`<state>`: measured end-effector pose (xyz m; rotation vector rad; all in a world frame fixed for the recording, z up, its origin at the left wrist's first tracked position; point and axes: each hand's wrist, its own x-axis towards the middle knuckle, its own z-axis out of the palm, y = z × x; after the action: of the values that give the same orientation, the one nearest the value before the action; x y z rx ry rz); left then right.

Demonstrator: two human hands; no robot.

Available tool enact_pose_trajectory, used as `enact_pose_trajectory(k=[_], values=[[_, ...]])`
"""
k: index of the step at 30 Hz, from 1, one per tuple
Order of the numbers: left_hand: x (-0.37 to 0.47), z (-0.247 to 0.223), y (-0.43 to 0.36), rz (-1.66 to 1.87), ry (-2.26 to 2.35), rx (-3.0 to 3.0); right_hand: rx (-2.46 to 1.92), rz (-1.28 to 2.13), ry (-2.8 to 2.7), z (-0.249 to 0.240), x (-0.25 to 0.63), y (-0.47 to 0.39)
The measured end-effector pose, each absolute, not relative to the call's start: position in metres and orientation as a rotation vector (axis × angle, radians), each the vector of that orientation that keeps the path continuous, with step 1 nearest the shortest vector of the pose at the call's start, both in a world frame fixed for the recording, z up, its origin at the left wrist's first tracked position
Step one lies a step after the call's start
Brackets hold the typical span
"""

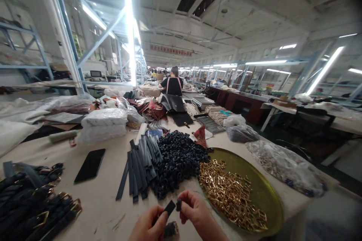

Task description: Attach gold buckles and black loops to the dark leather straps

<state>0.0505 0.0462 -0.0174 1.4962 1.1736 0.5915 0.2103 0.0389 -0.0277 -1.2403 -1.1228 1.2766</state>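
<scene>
At the bottom centre my left hand (149,223) pinches a dark strap (170,207), its end pointing up and to the right. Close to that end, my right hand (195,211) holds a small black loop (178,205) between thumb and fingertips. Under the hands lies a dark strap piece with a gold-coloured end (171,229), partly hidden. Beyond them is a heap of small black loops (181,154), with flat dark strips (137,173) stacked to its left. Gold buckles (229,192) cover much of a round yellowish tray (275,199) on the right.
Dark straps with gold buckles (36,203) are piled at the left, near a black phone (90,165). Plastic-wrapped bundles (104,122), a black leather piece (174,103) and a filled clear bag (285,162) lie farther back. Another person (173,83) sits ahead, facing away.
</scene>
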Motion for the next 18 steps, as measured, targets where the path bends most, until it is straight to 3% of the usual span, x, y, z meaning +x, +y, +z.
enact_pose_trajectory(k=[7, 18], values=[[0.04, -0.003, 0.025, 0.539, 1.215, 1.612, -1.131, 1.534, -0.896, -0.018, 0.2, 0.016], [0.033, -0.01, 0.023, 0.445, 1.286, 1.76, -1.046, 1.582, -0.805, -0.04, 0.186, 0.009]])
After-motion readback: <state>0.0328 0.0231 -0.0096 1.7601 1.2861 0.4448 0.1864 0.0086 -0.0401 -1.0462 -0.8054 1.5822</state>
